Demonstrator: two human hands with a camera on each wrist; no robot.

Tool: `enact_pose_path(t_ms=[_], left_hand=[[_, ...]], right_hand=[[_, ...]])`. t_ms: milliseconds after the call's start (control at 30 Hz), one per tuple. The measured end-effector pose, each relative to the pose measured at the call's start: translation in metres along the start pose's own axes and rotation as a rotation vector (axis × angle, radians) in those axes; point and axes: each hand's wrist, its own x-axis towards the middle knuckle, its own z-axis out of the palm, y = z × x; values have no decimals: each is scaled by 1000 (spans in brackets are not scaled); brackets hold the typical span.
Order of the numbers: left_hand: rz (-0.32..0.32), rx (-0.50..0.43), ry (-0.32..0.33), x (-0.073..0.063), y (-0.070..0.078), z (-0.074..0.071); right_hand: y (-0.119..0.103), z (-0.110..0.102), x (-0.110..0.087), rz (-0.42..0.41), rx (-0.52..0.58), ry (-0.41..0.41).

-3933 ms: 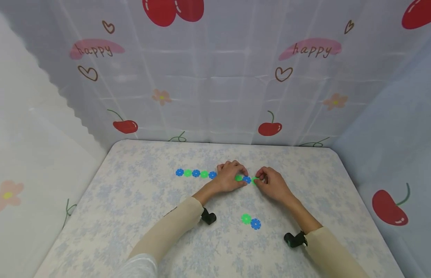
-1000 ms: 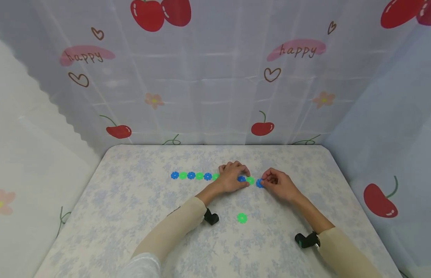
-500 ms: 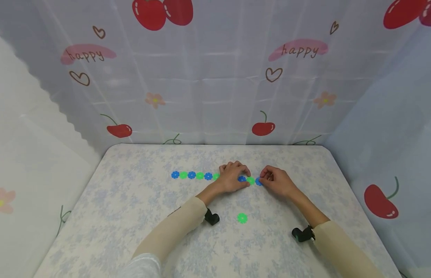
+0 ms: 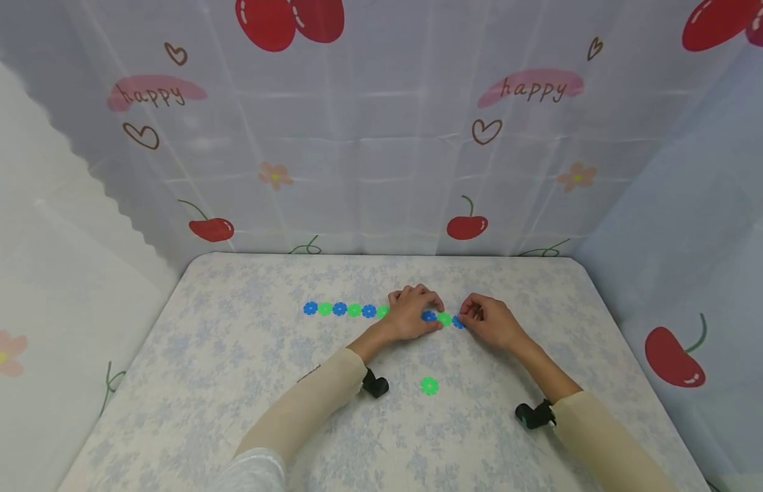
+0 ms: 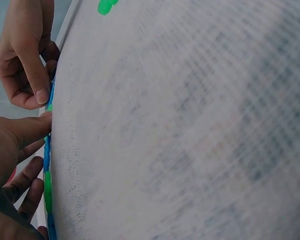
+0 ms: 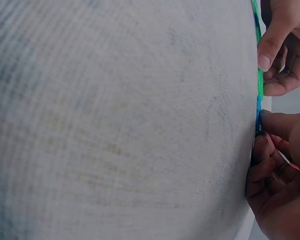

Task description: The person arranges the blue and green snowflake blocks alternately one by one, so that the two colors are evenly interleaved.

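Note:
A row of notched plastic discs in alternating blue and green lies across the table, its left end a blue disc (image 4: 310, 308). My left hand (image 4: 408, 314) lies over the middle of the row. Its thumb and forefinger hold the green disc (image 4: 444, 319) near the right end by its edges. Just right of that, my right hand (image 4: 492, 321) pinches a blue disc (image 4: 458, 321), which meets the green one's edge; whether they interlock I cannot tell. Both wrist views show the row nearly edge-on, with the left thumb (image 5: 37, 127) and right thumb (image 6: 275, 120) close together.
A single loose green disc (image 4: 429, 386) lies nearer me on the patterned tablecloth (image 4: 233, 383). Dark cameras (image 4: 375, 384) are strapped at both wrists. A printed curtain (image 4: 356, 150) stands behind the table, with more sheeting at both sides.
The blue disc from the loose pair is now in my right hand at the row's right end. Over the last second it has moved slightly left against the green disc. My left hand stays nearly still.

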Motion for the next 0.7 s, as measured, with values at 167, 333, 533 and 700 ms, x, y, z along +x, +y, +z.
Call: enact_pose_path(t_ms=[167,333,533,700], left_hand=[[-1,15,1,1,-1,0],[9,23,3,3,1,-2],[3,24,-9,1,3,-4],[3,12,-12,-1,2,-3]], right_hand=[[-5,7,-9,-60,29,21],[-24,18,-34,-213,86,-88],[-45,35,-64,-355,61,-260],[-51,45,-73,-349,15,-289]])
